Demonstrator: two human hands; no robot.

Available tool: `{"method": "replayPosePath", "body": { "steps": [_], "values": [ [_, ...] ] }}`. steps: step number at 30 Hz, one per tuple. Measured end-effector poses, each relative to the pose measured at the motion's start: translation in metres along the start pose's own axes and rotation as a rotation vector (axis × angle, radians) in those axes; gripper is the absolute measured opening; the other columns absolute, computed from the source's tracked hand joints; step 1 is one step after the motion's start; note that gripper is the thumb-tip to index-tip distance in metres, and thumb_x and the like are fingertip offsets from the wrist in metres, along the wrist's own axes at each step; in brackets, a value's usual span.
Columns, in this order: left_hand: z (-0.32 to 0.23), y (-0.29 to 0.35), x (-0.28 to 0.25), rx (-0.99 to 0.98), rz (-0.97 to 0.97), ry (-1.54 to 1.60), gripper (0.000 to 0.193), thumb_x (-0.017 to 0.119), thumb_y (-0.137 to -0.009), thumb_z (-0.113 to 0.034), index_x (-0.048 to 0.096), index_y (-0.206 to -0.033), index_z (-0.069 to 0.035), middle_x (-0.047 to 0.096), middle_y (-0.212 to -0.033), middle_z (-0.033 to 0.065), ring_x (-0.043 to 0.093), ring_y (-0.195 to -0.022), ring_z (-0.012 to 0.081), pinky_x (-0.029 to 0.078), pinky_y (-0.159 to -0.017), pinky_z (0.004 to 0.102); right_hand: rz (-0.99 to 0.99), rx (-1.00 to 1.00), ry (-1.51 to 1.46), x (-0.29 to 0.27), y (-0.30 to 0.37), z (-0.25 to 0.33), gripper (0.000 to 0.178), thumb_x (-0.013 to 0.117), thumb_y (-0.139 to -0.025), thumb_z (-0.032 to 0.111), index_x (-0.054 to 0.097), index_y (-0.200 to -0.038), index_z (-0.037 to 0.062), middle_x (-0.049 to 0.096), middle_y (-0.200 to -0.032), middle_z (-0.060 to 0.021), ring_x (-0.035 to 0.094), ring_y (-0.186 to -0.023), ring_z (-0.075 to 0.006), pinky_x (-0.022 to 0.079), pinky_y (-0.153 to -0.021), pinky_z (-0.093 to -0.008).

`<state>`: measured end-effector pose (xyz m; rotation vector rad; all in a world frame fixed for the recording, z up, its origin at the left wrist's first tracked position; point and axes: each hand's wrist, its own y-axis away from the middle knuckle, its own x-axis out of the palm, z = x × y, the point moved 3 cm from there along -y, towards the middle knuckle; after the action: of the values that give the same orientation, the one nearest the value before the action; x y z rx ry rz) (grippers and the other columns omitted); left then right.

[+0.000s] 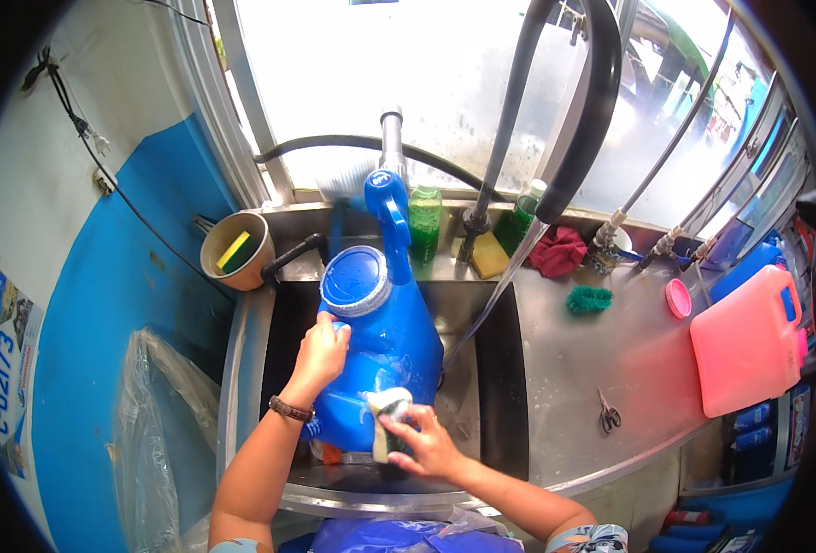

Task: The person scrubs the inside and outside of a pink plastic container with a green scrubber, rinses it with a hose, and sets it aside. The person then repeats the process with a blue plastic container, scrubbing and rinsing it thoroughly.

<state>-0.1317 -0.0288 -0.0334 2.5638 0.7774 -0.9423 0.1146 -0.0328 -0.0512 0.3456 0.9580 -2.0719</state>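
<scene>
I clasp blue jug (412, 332) in steel sink (502, 396), left hand (319, 358) closed beside its round lid (355, 276), right hand (428, 446) gripping foamy sponge (381, 441) against its lower side. Green scrubber (589, 300), red cloth (556, 251) and scissors (608, 415) lie on metal counter (564, 369) to right.

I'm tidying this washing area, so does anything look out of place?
Mildly: black-handled scissors lie loose on the stainless-steel counter, right of the metal sink; they seem odd near the green scrubber. I see no obvious damage.
</scene>
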Motion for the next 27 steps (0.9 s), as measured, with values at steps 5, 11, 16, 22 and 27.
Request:
{"method": "replayPosePath", "body": {
  "steps": [5, 11, 16, 22, 27],
  "values": [
    [0.003, -0.003, -0.003, -0.022, 0.034, -0.010, 0.031, 0.053, -0.096, -0.023, 0.049, -0.111, 0.004, 0.067, -0.090, 0.0258, 0.066, -0.088, 0.0429, 0.050, -0.076, 0.0476, -0.248, 0.136, 0.241, 0.037, -0.063, -0.066, 0.035, 0.064, -0.087, 0.019, 0.068, -0.122, 0.0183, 0.049, -0.111, -0.0182, 0.049, -0.105, -0.0350, 0.043, -0.093, -0.0442],
    [0.022, -0.009, -0.010, -0.102, -0.013, 0.001, 0.029, 0.055, -0.095, -0.022, 0.050, -0.111, 0.001, 0.066, -0.097, 0.0269, 0.065, -0.094, 0.0425, 0.050, -0.080, 0.0476, -0.380, 0.682, 0.182, 0.041, -0.038, -0.228, 0.037, 0.042, -0.096, 0.012, 0.058, -0.128, 0.0025, 0.058, -0.110, -0.0217, 0.058, -0.100, -0.0379, 0.047, -0.088, -0.0415],
    [0.025, -0.011, -0.010, -0.109, -0.011, 0.062, 0.028, 0.055, -0.095, -0.022, 0.050, -0.109, 0.001, 0.066, -0.095, 0.0267, 0.064, -0.092, 0.0433, 0.050, -0.079, 0.0477, 0.046, 0.948, 0.049, 0.086, 0.087, -0.100, 0.046, 0.056, -0.083, 0.008, 0.038, -0.122, -0.0091, 0.040, -0.114, -0.0315, 0.049, -0.105, -0.0471, 0.043, -0.094, -0.0508],
    [0.025, -0.011, -0.006, -0.091, -0.017, 0.038, 0.028, 0.056, -0.095, -0.023, 0.051, -0.108, 0.001, 0.065, -0.094, 0.0271, 0.065, -0.091, 0.0432, 0.050, -0.077, 0.0475, -0.359, 0.448, 0.071, 0.067, -0.002, -0.184, 0.029, 0.052, -0.085, 0.005, 0.047, -0.113, -0.0035, 0.046, -0.107, -0.0246, 0.048, -0.105, -0.0419, 0.043, -0.091, -0.0475],
    [0.022, -0.014, -0.008, -0.058, -0.051, 0.008, 0.030, 0.056, -0.095, -0.024, 0.050, -0.108, 0.003, 0.065, -0.090, 0.0279, 0.065, -0.088, 0.0433, 0.050, -0.075, 0.0477, -0.190, 1.025, 0.092, 0.086, 0.074, -0.193, 0.034, 0.053, -0.082, 0.003, 0.047, -0.115, -0.0035, 0.044, -0.115, -0.0316, 0.048, -0.108, -0.0456, 0.041, -0.092, -0.0515]
  ]
}}
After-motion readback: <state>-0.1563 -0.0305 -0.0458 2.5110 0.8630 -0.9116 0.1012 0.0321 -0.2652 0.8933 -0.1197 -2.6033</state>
